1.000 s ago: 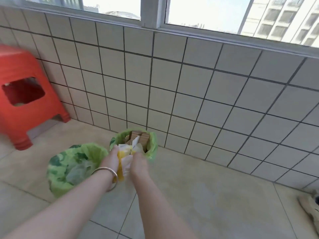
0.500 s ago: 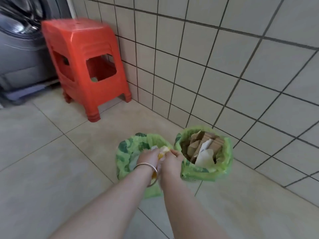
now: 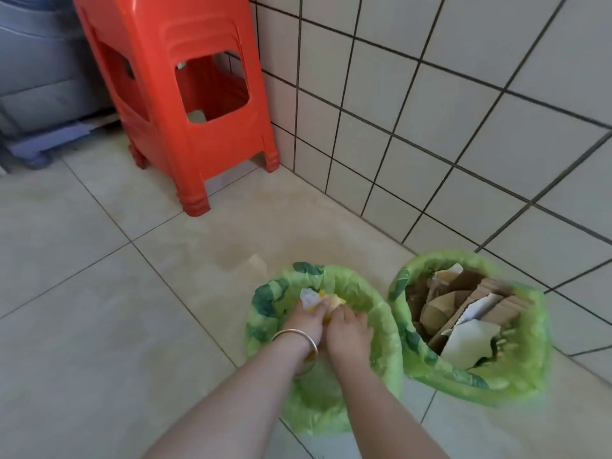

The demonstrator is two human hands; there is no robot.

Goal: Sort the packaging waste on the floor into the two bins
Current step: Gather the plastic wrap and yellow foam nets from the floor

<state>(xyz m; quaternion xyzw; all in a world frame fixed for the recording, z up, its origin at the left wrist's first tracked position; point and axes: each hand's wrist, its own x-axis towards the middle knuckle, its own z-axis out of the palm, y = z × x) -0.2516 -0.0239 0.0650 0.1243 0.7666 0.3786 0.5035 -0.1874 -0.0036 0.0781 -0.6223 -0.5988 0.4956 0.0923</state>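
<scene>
My two hands are together over the left bin (image 3: 381, 313), the one lined with a green bag, and this bin is my landmark for the rest. My left hand (image 3: 306, 321) and my right hand (image 3: 347, 329) touch each other side by side, and the fingers of both are curled around a crumpled yellow and white wrapper (image 3: 314, 298), which they hold just above the opening of the bin, toward its far rim. A silver bracelet (image 3: 299, 336) sits on my left wrist. I cannot see what lies inside this bin, because my hands and forearms cover most of the opening. Just to the right of it, almost touching, stands the right bin (image 3: 516, 389), also with a green bag, and it is filled with brown cardboard pieces (image 3: 480, 303) and some torn white paper (image 3: 467, 339). Both bins stand on the beige tiled floor (image 3: 99, 309). Behind the left bin, and to the left, a red plastic stool (image 3: 159, 77) stands against the white tiled wall (image 3: 447, 111). Further to the left of the stool there is a grey appliance (image 3: 36, 71), only partly in view.
</scene>
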